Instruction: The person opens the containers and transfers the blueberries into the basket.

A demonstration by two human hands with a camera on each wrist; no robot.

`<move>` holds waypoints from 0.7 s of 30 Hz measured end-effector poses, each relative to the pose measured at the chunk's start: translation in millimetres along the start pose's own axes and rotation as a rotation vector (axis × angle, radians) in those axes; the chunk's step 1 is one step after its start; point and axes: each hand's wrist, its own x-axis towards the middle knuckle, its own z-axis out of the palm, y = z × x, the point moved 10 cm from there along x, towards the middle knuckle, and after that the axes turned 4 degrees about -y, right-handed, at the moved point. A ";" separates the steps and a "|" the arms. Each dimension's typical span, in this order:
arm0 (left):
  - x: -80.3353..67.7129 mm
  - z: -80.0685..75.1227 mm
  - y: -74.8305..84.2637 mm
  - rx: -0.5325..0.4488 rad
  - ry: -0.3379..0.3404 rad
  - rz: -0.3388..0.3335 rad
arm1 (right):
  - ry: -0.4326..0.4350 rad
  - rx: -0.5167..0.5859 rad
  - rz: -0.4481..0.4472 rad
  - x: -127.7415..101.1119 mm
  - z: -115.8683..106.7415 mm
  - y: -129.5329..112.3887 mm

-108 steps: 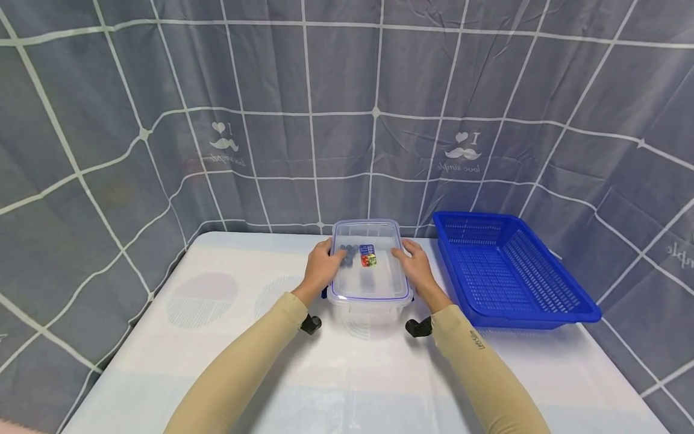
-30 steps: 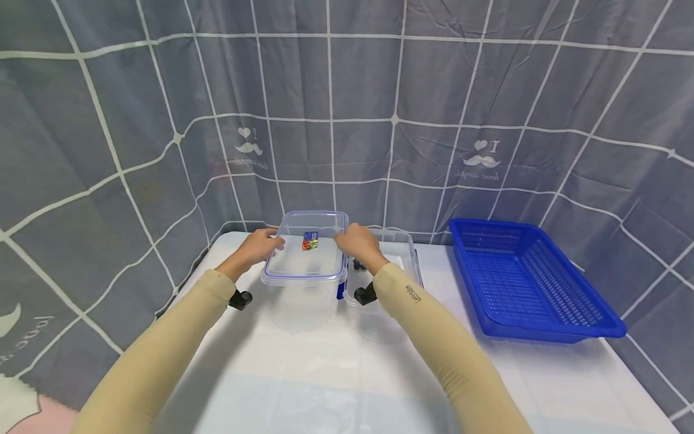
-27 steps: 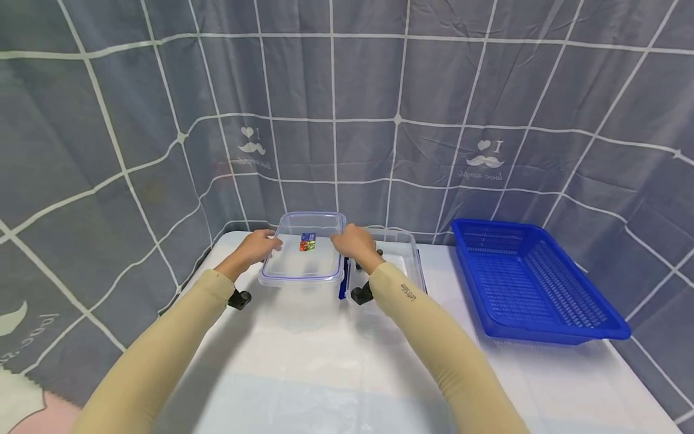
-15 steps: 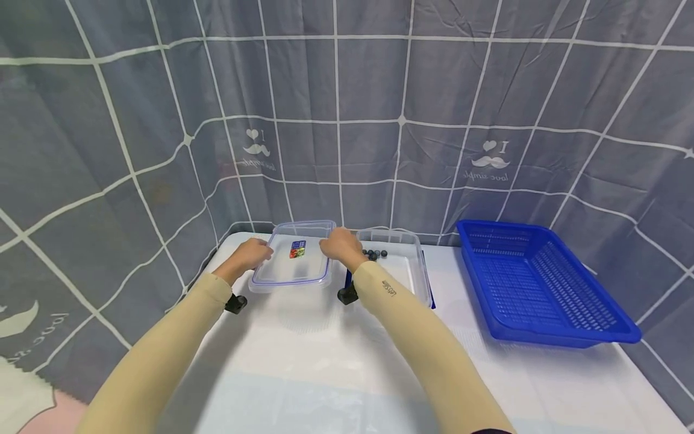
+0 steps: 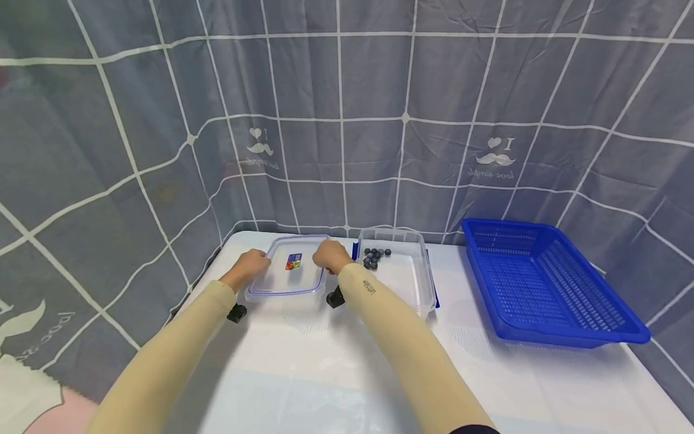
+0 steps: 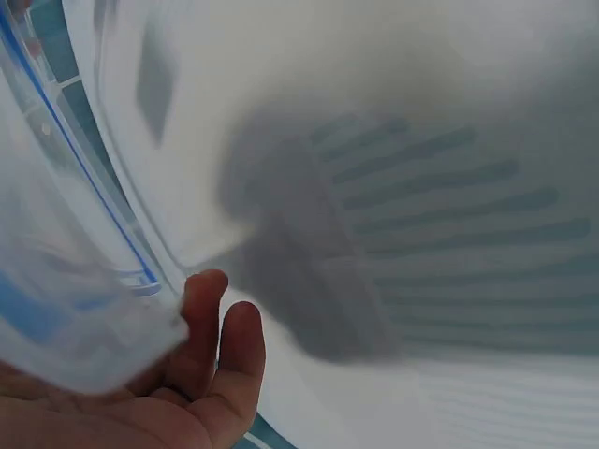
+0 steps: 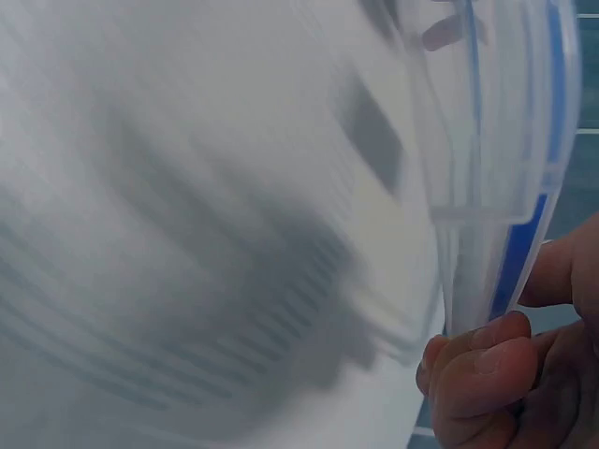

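A clear plastic lid (image 5: 290,282) with a blue seal line and a small colourful label lies nearly flat, low over the left part of the table. My left hand (image 5: 249,269) grips its left edge; in the left wrist view, curled fingertips show beneath the lid's rim. At the opposite edge my right hand (image 5: 332,257) pinches the lid between thumb and fingers, beside a blue clip (image 7: 519,248) in the right wrist view. Just right of that hand stands the uncovered clear food container (image 5: 409,278). Several dark blueberries (image 5: 372,259) sit in its left part.
A blue perforated plastic basket (image 5: 575,339) stands at the table's right side. The white tablecloth (image 5: 314,374) stretches across the front. A grey curtain (image 5: 368,150) with white grid lines hangs right behind the table.
Both hands have carried the lid off the container, leftward and then down toward the table. The container and its blueberries, earlier covered by the lid and later by my right hand, now show openly.
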 end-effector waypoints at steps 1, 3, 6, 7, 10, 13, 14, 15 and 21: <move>-0.1 1.6 -1.2 0.003 0.000 -0.003 | -0.012 -0.001 0.009 1.2 3.8 0.6; -0.2 4.4 -3.0 -0.002 -0.003 -0.009 | -0.026 -0.005 0.028 3.4 9.6 2.6; 0.2 6.3 -3.4 -0.011 0.005 -0.007 | -0.027 -0.029 0.051 6.6 15.7 6.1; 0.5 6.6 -2.9 -0.007 0.009 -0.005 | -0.026 -0.037 0.054 7.5 16.9 6.8; 1.5 7.6 -3.9 0.023 0.023 -0.009 | -0.035 -0.038 0.054 8.9 21.8 7.9; 1.7 10.1 -5.7 0.058 0.022 -0.021 | -0.049 -0.039 0.055 9.0 26.4 8.0; 1.7 11.0 -6.1 0.067 0.020 -0.024 | -0.053 -0.039 0.059 8.7 27.8 8.5; 1.5 11.8 -6.0 0.072 0.017 -0.025 | -0.056 -0.039 0.062 8.5 28.9 8.9; 0.3 12.0 -1.3 0.122 0.033 0.015 | -0.067 -0.074 0.084 11.0 33.9 10.6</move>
